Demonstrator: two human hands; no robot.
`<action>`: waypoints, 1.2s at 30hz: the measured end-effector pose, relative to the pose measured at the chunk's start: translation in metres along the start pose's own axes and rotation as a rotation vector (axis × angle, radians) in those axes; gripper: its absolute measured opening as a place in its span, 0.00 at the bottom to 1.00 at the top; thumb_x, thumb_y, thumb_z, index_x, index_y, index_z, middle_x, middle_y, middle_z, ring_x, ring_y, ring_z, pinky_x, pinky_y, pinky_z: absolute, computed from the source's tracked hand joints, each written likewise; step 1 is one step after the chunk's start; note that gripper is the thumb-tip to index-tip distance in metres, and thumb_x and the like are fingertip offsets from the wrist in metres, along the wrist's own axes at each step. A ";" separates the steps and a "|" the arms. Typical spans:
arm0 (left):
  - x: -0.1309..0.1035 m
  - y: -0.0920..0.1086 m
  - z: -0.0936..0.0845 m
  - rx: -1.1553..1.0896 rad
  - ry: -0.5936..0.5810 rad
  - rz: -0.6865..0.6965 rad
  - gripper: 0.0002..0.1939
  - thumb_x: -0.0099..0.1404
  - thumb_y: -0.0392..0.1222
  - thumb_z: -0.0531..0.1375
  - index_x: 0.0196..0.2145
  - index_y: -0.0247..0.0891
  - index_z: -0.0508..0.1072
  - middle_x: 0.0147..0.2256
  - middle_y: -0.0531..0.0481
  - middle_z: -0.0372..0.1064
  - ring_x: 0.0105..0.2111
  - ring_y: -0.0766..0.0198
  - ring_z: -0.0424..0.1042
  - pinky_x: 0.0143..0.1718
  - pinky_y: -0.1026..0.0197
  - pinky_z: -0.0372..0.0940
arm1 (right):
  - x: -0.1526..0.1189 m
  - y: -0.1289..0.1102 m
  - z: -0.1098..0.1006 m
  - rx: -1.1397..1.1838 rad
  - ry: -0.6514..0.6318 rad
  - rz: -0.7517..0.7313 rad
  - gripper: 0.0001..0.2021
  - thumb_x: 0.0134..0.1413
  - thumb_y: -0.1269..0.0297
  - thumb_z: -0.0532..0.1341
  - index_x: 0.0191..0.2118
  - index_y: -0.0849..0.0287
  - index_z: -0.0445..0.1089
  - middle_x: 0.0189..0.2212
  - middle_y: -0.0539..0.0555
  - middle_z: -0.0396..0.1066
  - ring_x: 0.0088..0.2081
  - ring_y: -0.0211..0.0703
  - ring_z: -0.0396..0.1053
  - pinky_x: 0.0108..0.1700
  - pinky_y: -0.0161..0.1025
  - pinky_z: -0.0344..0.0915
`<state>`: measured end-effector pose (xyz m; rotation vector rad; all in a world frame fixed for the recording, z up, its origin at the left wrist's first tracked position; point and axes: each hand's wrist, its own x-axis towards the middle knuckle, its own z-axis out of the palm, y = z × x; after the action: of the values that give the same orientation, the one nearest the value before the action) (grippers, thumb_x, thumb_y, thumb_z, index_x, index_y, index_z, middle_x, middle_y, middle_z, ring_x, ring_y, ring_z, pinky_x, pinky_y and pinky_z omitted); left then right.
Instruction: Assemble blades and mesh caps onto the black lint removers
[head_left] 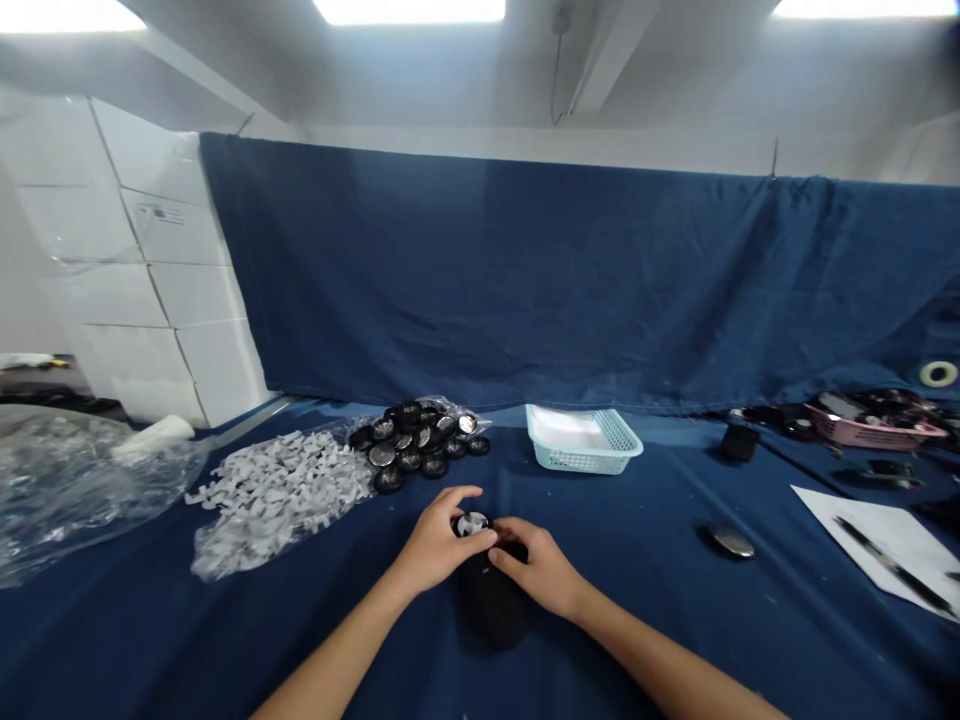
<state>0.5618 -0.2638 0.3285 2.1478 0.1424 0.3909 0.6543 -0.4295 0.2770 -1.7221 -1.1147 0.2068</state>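
The left hand (439,542) held a black disc (472,523) between its fingers (457,494); the right hand (546,570) adjoined its edge, finger grip could not be determined.

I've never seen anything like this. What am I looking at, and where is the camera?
There is no machine doing the work: these are a person's own bare hands. The single picture comes from a camera worn on their head, looking forward and down.

The left hand holds a small dark round piece with a pale middle. The right hand is close beside it, over a black object; its exact grip is hard to see.

On the blue cloth, to the left, lie a heap of small whitish parts and a pile of black round pieces. Farther back is a light-blue basket; to the right is a white sheet.
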 end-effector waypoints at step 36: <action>0.006 -0.017 -0.013 -0.373 -0.125 -0.258 0.16 0.52 0.41 0.65 0.40 0.35 0.75 0.39 0.47 0.72 0.36 0.62 0.70 0.40 0.60 0.65 | -0.001 -0.013 0.000 -0.102 -0.176 0.000 0.11 0.56 0.61 0.61 0.46 0.53 0.70 0.40 0.53 0.74 0.43 0.48 0.69 0.49 0.46 0.60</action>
<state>0.5639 -0.2420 0.3230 1.7530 0.2517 0.1196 0.6464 -0.4298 0.2874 -1.8216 -1.2724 0.3109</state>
